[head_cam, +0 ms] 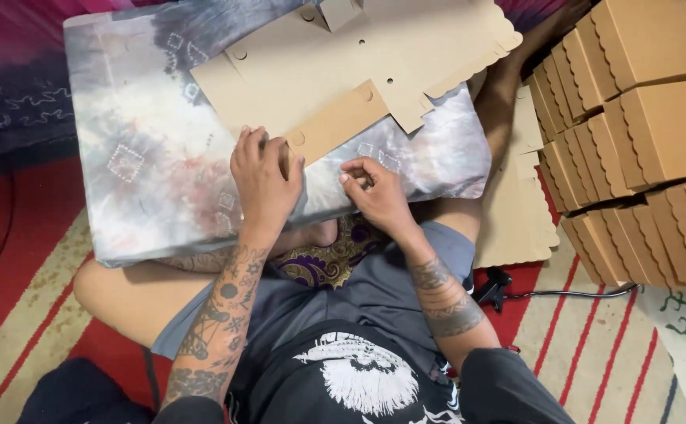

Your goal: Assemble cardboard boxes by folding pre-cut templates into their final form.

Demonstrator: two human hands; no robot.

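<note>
Head view. Flat die-cut cardboard blank (343,67): tan, unfolded, scalloped along its far right edge, small round holes punched through, several tabs projecting. Lying on a tie-dyed grey-white cushion (146,157) across the person's lap, covering the cushion's far right portion and overhanging its far edge. One tab (335,122) angled down toward the cushion's near edge, darker tan than the rest.

Left hand (264,180): palm down at the cushion's near edge, fingers bent and pressed onto the lower end of that tab, not wrapped around it. Forearm tattooed, reaching up from the lower frame.

Right hand (378,192): just beside the left, resting on the cushion near its near edge, fingers curled inward, thumb and forefinger pinched together; whether anything sits between them, cannot tell. No visible contact with the cardboard.

Containers: assembled tan boxes (633,133) with scalloped lid edges, stacked in leaning rows on the floor off the cushion's right edge, all closed, contents not visible. More flat blanks (515,212) piled between the cushion and the boxes, on a red and cream striped mat (586,345).
</note>
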